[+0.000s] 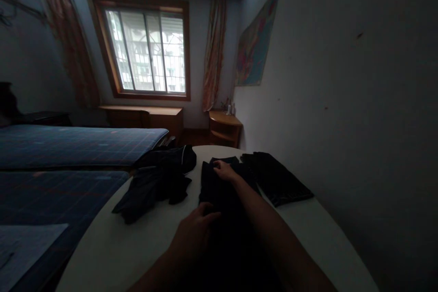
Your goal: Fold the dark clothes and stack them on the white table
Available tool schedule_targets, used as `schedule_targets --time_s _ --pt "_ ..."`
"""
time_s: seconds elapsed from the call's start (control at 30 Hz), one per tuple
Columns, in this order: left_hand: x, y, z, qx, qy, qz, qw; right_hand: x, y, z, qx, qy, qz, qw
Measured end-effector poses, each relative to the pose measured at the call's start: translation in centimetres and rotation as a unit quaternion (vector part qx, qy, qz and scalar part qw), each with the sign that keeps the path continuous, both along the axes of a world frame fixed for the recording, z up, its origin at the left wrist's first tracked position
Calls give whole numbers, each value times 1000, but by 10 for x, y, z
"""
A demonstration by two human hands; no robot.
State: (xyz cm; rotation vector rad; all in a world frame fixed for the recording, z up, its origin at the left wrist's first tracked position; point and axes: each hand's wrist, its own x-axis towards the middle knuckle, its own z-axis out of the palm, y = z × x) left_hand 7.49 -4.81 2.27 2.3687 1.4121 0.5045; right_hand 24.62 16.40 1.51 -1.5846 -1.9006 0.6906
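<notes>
A long, very dark garment [227,196] that looks like trousers lies lengthwise on the pale round table [102,251], its near end lost in shadow. At its far end, my right hand [226,171] has curled fingers pinching the cloth, with the forearm crossing over the garment. My left hand [196,228] rests at the garment's left edge, thumb and fingers apart. Right of it lies a flat, folded dark garment [282,180]. Crumpled dark clothes [153,187] are heaped on the left; one dark piece with white piping [174,157] lies behind them.
Beds with blue plaid covers [78,146] stand to the left, close to the table. The white wall [342,146] is on the right. Beyond are a wooden corner shelf [224,118], a desk [160,112] and a window [147,50]. The room is dim.
</notes>
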Motion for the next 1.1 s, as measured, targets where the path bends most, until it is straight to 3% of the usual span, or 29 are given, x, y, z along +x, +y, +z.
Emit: schedule_targets --time_s 0.3,0.47,0.63,0.83,1.1 --pt "-48 15 30 22 -65 164 984 -31 22 5 16 137 15 990" --pt "-67 27 26 -13 -8 251 968 -57 20 6 30 197 52 979" --pt "-73 39 16 -64 -7 303 951 -77 7 -5 0 198 86 976" --pt "-78 50 1 -81 -61 286 953 -75 -7 -11 -68 141 68 985" --pt "-81 57 -15 -58 -102 254 960 -51 -21 1 -80 53 68 993"
